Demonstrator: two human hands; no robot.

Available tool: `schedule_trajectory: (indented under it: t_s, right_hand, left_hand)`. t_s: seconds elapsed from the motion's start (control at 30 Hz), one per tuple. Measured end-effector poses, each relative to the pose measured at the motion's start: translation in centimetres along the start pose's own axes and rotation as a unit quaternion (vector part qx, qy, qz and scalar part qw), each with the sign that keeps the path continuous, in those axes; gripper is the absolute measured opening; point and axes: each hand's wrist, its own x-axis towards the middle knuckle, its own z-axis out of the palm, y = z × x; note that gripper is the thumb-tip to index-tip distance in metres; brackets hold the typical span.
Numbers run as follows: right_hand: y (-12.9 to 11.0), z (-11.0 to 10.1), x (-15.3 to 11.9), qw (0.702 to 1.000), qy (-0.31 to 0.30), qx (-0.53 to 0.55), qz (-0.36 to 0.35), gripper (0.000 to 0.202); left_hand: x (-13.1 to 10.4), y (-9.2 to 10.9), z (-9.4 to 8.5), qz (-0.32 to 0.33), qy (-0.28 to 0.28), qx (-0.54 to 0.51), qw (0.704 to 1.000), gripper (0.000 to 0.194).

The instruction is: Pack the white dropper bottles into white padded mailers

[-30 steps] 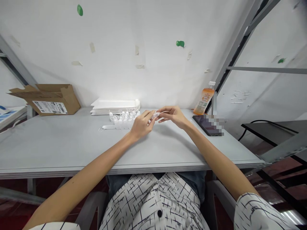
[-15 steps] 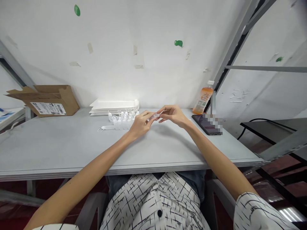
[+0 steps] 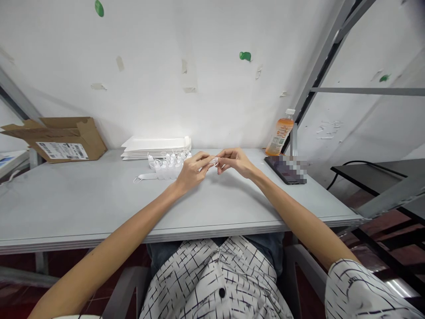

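Note:
My left hand point(image 3: 191, 171) is closed in a pinch around a small white plastic bottle point(image 3: 214, 161), mostly hidden by the fingers, with a thin white loop showing at its end. Fingertips of my right hand point(image 3: 236, 163) pinch that looped end, and the two hands nearly meet above the table. Just left of my left hand stands a cluster of similar small white dropper bottles point(image 3: 168, 168) with thin loops at their tops. One more white bottle point(image 3: 148, 176) lies on its side at the cluster's left.
Behind the bottles lies a stack of flat white cartons point(image 3: 156, 145). An opened cardboard box point(image 3: 66, 139) sits at the back left of the grey table point(image 3: 83, 204). To the right are an orange drink bottle point(image 3: 280, 134) and a dark phone point(image 3: 285, 170). A white wall rises behind.
The fingers have shifted slightly around the small bottle, and the white loop now shows more clearly between the hands. The whole view has moved a little.

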Motion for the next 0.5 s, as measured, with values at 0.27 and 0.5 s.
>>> schedule_trajectory:
  t_s: [0.27,0.5]
  right_hand:
    - [0.6,-0.2,0.1,0.998,-0.024,0.056,0.014,0.021]
    - [0.8,-1.1,0.1,0.994,-0.072,0.077,0.034,0.02]
  left_hand:
    - [-0.4,-0.3,0.0,0.053,-0.029,0.057,0.997,0.029]
    - [-0.4,-0.3,-0.4,0.145,-0.037,0.101,0.984,0.034]
